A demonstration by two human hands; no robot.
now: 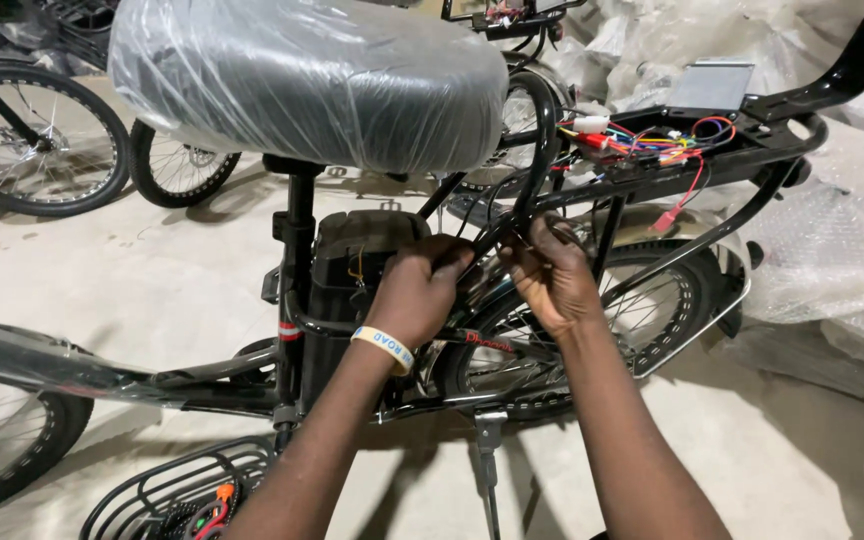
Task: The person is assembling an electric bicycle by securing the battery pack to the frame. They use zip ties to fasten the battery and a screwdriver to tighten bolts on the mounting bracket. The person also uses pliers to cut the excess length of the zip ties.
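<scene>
Pale concrete floor (152,270) spreads under everything, with crumpled clear plastic sheeting (832,250) heaped from one to four o'clock.

One black bicycle frame (297,300) stands at the centre of the view on a metal kickstand (489,450) at six o'clock. Its wide saddle (312,80), at twelve o'clock, is black and wrapped in clear plastic film. Below the saddle one black battery box (352,270) sits behind the seat post. At two o'clock a black rear rack (742,150) carries a loose bundle of wires (662,140) in red, blue, yellow and orange, with one grey flat box (709,87) beside them. The rear wheel (652,310) lies under the rack, at three o'clock.

Two hands work at the centre, just below the saddle. The left hand (417,290) has its fingers curled shut around thin black cables (497,235) next to the battery box; a pale wristband (384,347) circles that wrist. The right hand (552,275) is just beside it, fingers bent and pinching the same cables where they run up toward the rack. The two hands nearly touch.

Two more spoked wheels (37,135) stand at ten o'clock, another wheel (2,440) shows at eight o'clock, and one black wire basket (172,490) sits at seven o'clock.
</scene>
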